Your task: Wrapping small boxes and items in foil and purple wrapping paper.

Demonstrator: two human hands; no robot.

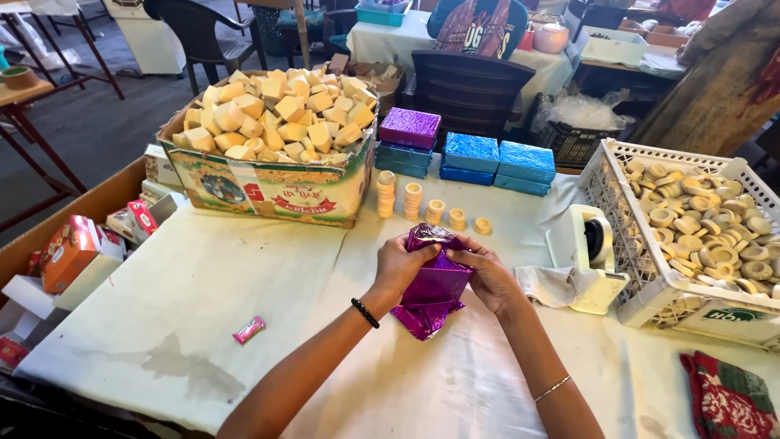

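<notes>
Both my hands hold a shiny purple foil wrapper (435, 284) folded around a block above the white table cloth (244, 293). My left hand (398, 264) grips its left side, fingers curled over the top edge. My right hand (487, 272) pinches the right side of the foil. Loose foil hangs down below the hands. Just beyond them stand short stacks of round cream discs (413, 201).
A cardboard box of cream blocks (276, 122) sits at the back left. Wrapped purple (410, 128) and blue packs (497, 161) lie behind the discs. A tape dispenser (593, 256) and a white crate of round discs (699, 236) stand at right. A small pink wrapper (249, 330) lies near left.
</notes>
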